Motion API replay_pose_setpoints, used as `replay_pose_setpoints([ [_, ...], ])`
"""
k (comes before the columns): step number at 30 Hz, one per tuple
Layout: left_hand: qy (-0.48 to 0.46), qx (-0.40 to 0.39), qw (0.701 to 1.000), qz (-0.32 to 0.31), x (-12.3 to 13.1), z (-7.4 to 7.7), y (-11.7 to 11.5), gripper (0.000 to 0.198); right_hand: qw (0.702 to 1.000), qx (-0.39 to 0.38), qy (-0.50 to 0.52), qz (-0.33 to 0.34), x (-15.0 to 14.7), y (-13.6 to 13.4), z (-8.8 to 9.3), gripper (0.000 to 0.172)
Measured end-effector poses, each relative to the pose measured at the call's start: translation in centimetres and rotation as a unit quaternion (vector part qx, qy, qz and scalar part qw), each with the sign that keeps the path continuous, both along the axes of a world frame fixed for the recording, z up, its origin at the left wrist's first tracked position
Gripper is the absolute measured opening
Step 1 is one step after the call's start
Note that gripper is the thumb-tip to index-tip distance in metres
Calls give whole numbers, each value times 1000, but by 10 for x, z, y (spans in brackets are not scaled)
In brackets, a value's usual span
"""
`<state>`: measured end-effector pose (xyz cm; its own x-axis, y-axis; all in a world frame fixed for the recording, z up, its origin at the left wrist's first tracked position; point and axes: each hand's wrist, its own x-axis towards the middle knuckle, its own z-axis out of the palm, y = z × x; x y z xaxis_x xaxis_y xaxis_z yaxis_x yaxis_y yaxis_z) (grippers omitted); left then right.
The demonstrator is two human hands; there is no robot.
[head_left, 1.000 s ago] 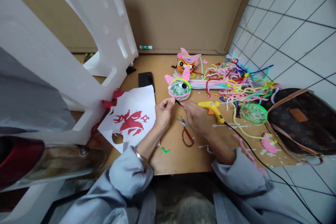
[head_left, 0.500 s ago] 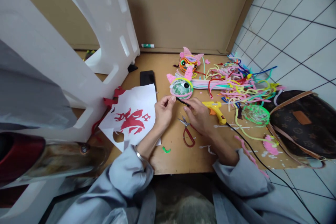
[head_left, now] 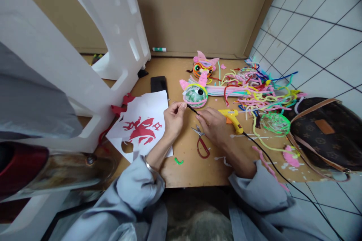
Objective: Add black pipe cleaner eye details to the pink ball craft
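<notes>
Left hand (head_left: pixel 173 118) and right hand (head_left: pixel 214 125) pinch a black pipe cleaner (head_left: pixel 192 109); tension it gently, clear of scissors (head_left: pixel 200 138) below the grip.

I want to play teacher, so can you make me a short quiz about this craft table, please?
1. What colour is the glue gun? A) red B) yellow C) blue
2. True or false: the scissors lie to the right of the white paper in the picture.
3. Fill in: the left hand and right hand hold a thin ____ strand between them.

Key: 1. B; 2. true; 3. black.
</notes>
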<state>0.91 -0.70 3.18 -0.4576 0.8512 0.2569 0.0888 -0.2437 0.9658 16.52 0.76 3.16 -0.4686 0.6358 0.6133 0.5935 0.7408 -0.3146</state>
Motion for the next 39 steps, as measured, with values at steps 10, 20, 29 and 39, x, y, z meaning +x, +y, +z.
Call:
replay_pose_setpoints([
  [10, 61, 39, 997, -5, 1, 7, -3, 28, 999, -23, 24, -7, 0, 1, 0, 19],
  [20, 100, 63, 993, 1, -1, 4, -1, 33, 967, -168, 191, -30, -2, 4, -1, 8],
  [29, -6, 27, 997, -76, 4, 2, -2, 36, 891, -348, 290, -23, -6, 3, -5, 16],
  [39, -141, -20, 953, -268, 8, 1, -4, 39, 817, -488, 303, 42, -4, 10, -7, 23],
])
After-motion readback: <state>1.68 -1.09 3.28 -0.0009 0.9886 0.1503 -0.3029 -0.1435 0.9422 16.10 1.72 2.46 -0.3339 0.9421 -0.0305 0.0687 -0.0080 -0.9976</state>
